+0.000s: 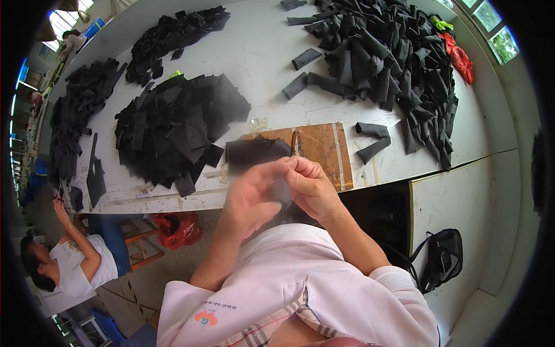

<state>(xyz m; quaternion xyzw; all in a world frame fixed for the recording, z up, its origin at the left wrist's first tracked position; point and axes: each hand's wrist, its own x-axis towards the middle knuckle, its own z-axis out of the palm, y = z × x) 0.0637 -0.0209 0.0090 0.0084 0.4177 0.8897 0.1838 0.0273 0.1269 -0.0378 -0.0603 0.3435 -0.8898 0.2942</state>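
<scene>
In front of my chest, both hands are closed on a small dark grey fabric piece (281, 192). My left hand (250, 195) is blurred by motion and curls around the fabric. My right hand (314, 188) pinches at its upper end, where the fingertips of both hands meet. Just beyond them lies a brown wooden board (329, 153) at the table's near edge. Flat black fabric pieces (248, 153) lie partly over its left side. A thin dark object (296, 140) rests on the board, partly hidden by my fingers.
Flat black pieces form a heap (179, 124) left of the board, with more heaps behind it. Tube-shaped black pieces (376, 58) are piled at the right. A red bag (176, 228) is below the table. Another person (87, 257) sits at left; a black bag (442, 260) is at right.
</scene>
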